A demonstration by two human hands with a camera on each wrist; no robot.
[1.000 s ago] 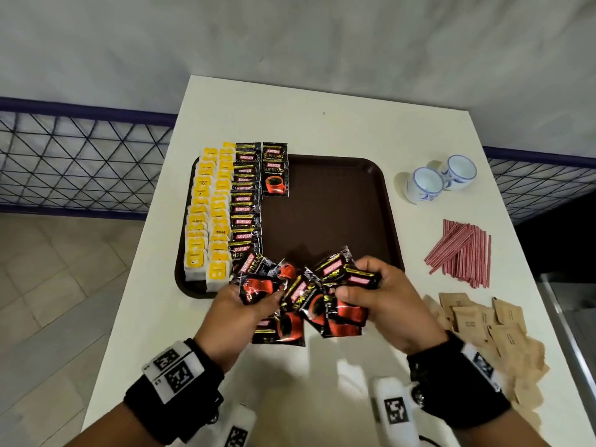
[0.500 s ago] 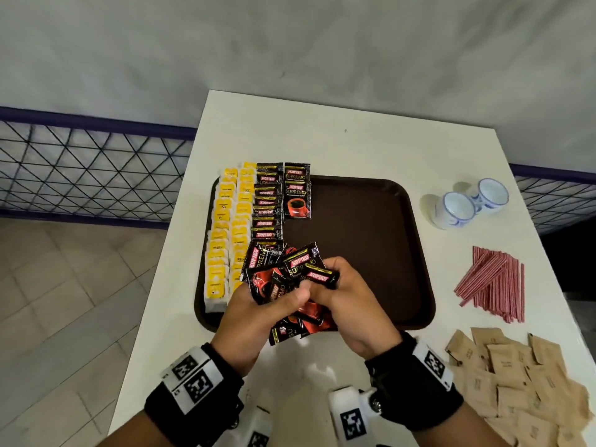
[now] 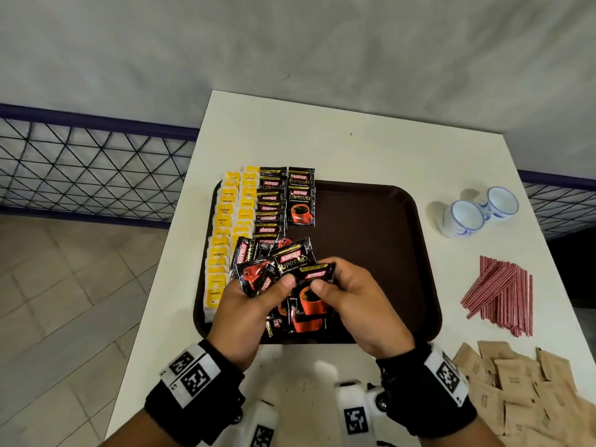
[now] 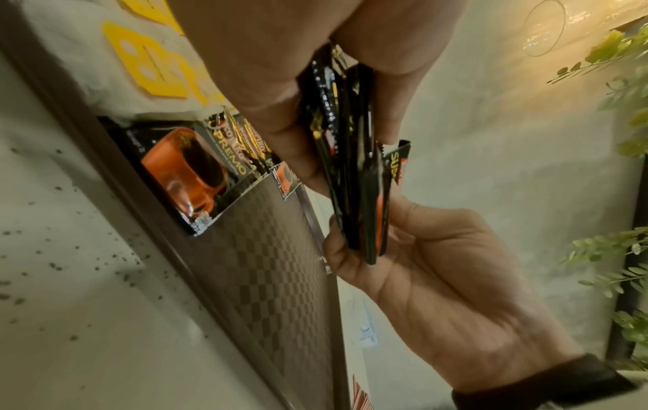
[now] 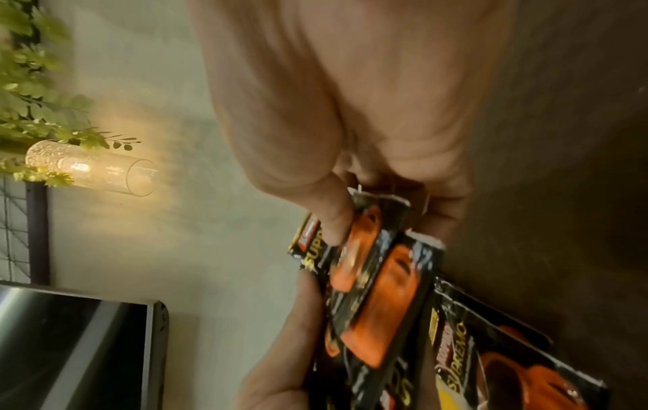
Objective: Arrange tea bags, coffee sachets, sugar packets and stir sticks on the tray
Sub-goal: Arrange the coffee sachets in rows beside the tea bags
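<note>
A brown tray (image 3: 380, 240) lies on the white table (image 3: 322, 143). Yellow tea bags (image 3: 225, 240) fill its left edge in two columns, with black coffee sachets (image 3: 269, 204) overlapping in a column beside them and two more sachets (image 3: 301, 204) starting another column. Above the tray's near left part, both hands hold a fanned bundle of coffee sachets (image 3: 283, 269). My left hand (image 3: 251, 304) grips the bundle (image 4: 354, 172) from below and left. My right hand (image 3: 351, 295) pinches the top sachet (image 5: 364, 249) with thumb and fingers.
Red striped stir sticks (image 3: 503, 291) lie in a pile right of the tray. Brown sugar packets (image 3: 522, 385) are heaped at the near right corner. Two blue-and-white cups (image 3: 477, 214) lie at the far right. A wire fence (image 3: 90, 169) runs behind the table's left.
Both hands have lifted the bundle of sachets from the table's near edge forward over the tray and squeezed the fan tighter together. The head view has shifted left and nearer.
</note>
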